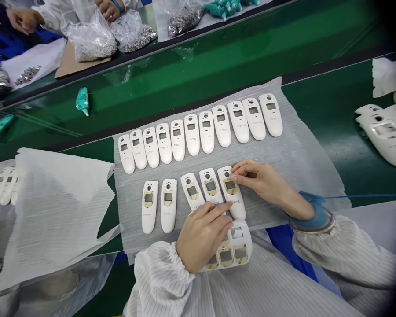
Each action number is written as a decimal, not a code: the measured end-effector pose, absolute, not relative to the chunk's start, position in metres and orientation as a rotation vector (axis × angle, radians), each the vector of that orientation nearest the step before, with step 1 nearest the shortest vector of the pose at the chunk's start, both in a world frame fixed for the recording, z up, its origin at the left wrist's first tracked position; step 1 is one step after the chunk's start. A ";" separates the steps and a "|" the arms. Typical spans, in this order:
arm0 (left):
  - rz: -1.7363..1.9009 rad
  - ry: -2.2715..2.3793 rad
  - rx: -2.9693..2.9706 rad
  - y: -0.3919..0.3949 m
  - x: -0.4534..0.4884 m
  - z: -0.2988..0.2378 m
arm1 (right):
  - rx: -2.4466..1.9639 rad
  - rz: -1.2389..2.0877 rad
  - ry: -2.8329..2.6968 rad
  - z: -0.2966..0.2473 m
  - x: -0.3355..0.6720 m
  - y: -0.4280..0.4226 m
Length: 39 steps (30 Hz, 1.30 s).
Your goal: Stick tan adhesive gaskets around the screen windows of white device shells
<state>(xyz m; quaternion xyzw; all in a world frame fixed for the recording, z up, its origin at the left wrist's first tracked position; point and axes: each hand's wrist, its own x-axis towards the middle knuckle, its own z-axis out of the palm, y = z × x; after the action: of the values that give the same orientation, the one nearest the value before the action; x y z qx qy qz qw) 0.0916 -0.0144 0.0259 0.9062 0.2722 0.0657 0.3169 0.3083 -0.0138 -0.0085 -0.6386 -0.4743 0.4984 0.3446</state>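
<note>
My right hand [255, 178] is closed in a pinch at the upper right edge of a white handheld device casing [237, 207]. Around that casing's small window is a yellowish sticker [231, 186]; whatever is between the fingertips is too small to make out. With fingers stretched flat, my left hand [203, 235] rests on the casing's lower part. Partly beneath it lies a white sheet of stickers [246, 240] at the table edge. Beside them are a second casing [210, 178] and a third casing [188, 187], also with stickers round their windows.
Two stickered casings, one here [168, 215], lie to the left. Behind runs a row of white casings [191, 141] on a grey-white sheet [260, 154]. More casings [387, 136] are stacked at right. Across the green conveyor [234, 57], a co-worker's hands [24, 20] are near bags of metal parts [90, 39].
</note>
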 end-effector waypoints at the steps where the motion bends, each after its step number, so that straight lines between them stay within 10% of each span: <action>1: 0.173 0.716 2.384 -0.014 0.091 0.026 | -1.660 1.289 -1.235 -0.009 0.308 -0.014; 24: 0.168 0.816 2.606 -0.007 0.101 0.023 | -1.796 0.965 -1.372 -0.018 0.299 -0.021; 39: -0.175 0.857 2.895 -0.010 0.122 0.028 | -1.893 0.126 -1.854 -0.005 0.278 -0.047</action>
<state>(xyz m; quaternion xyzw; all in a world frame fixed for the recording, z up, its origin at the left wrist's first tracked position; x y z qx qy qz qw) 0.1223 -0.0105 0.0279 0.9556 0.2828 -0.0579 0.0588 0.2780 -0.0473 -0.0049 -0.6925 -0.6780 0.0462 0.2422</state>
